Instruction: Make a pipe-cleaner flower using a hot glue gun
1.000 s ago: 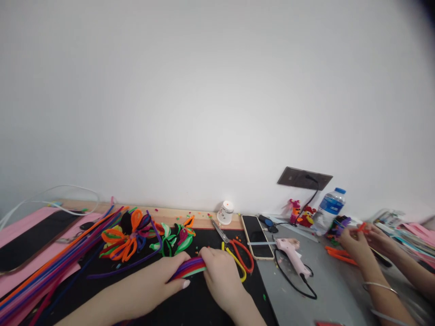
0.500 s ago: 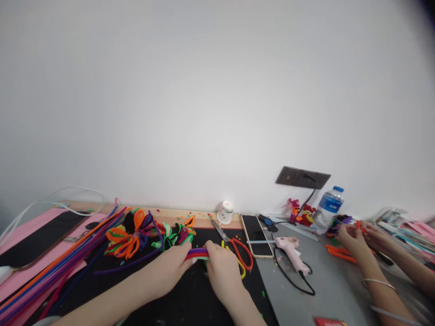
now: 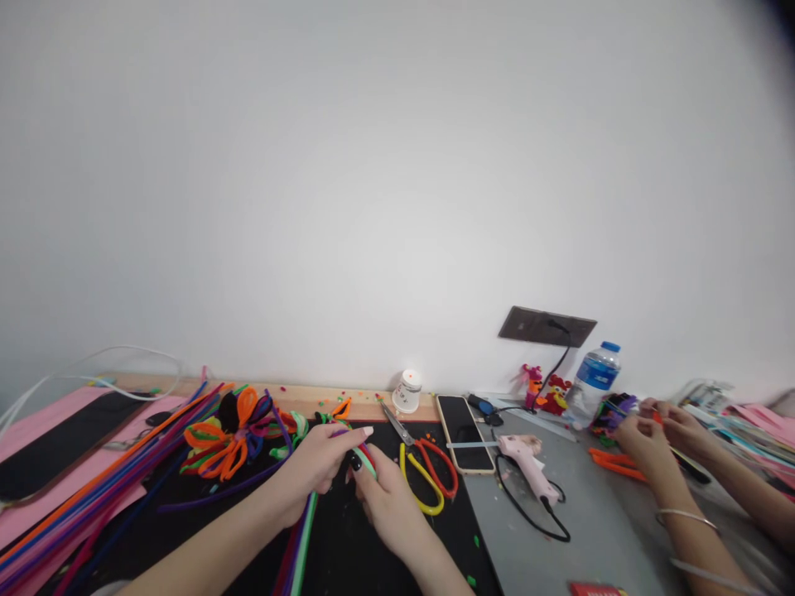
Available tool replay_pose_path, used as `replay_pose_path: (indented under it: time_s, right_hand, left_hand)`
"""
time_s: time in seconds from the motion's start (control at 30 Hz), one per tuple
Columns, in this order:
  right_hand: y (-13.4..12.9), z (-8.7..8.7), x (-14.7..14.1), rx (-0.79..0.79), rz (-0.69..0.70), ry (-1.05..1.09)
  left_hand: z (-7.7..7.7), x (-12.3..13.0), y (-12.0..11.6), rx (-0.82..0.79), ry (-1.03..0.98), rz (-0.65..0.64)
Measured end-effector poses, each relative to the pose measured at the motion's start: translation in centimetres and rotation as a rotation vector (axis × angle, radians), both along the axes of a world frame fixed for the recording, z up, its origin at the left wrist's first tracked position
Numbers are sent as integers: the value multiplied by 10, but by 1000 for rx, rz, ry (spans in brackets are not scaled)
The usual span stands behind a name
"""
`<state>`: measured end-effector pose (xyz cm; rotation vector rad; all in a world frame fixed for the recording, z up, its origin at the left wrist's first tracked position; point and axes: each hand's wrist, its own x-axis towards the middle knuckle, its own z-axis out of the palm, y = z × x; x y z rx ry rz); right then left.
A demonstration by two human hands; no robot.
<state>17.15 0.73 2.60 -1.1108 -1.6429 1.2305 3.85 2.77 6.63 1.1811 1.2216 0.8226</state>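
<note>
Between my two hands runs a bundle of pipe cleaners [image 3: 304, 530] in green, purple and red, its long ends hanging toward me over the black mat [image 3: 354, 546]. My left hand [image 3: 320, 463] is closed around the bundle with the thumb stretched along the top. Pinched in my right hand [image 3: 385, 497] is the bundle's other part, bent down between thumb and fingers. Just beyond my right hand lie scissors [image 3: 428, 476] with red and yellow handles. Behind my left hand sit looped pipe-cleaner flowers [image 3: 239, 434] in orange, green and purple.
Long loose pipe cleaners [image 3: 105, 488] stretch across the left side. A paper cup [image 3: 407, 391], a phone [image 3: 464, 430], a pink glue gun [image 3: 527, 468] with its cord and a water bottle [image 3: 595, 381] stand or lie to the right. A co-worker's hands [image 3: 652, 434] work at far right.
The stretch of bundle between my hands has gone from level to bent, and its long ends now show below my left hand. My right hand has turned and uncovered the scissors' yellow handle.
</note>
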Motion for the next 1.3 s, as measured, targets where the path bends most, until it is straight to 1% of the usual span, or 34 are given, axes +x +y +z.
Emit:
replay_pose_path:
  time_s: [0.13, 0.23, 0.3, 0.4, 0.43, 0.5, 0.57, 0.63, 0.87, 1.0, 1.07, 1.17, 1.3]
  right_hand:
    - [1, -9, -3, -303, 141, 221]
    - [0, -12, -4, -414, 205, 291]
    - [-1, -13, -4, -399, 210, 285]
    - [-4, -14, -5, -283, 103, 166]
    - [-5, -15, -5, -268, 69, 128]
    - [-6, -17, -6, -321, 62, 128]
    - [-7, -19, -8, -410, 114, 219]
    - [-7, -22, -9, -443, 141, 278]
    - [-3, -25, -6, -361, 81, 145]
    - [-2, -31, -9, -380, 68, 236]
    - [-2, -35, -11, -392, 82, 290]
    - [-1, -38, -14, -404, 122, 361]
    - [-2, -35, -15, -408, 165, 455]
  left_hand:
    - [-6, 9, 5, -2, -111, 56]
    - [-9, 13, 10, -24, -127, 85]
    - [-9, 16, 12, -34, -112, 100]
    - [-8, 18, 14, -14, -69, 115]
    - [-8, 19, 14, 5, -52, 119]
    - [-7, 19, 14, 59, -17, 126]
    - [-6, 20, 14, 114, 22, 126]
    - [-5, 22, 15, 152, 63, 118]
    - [-7, 28, 19, 212, 179, 103]
    - [-9, 29, 23, 252, 185, 119]
    - [-9, 29, 25, 266, 173, 127]
    - [-6, 29, 25, 279, 143, 138]
    - [1, 29, 23, 275, 76, 126]
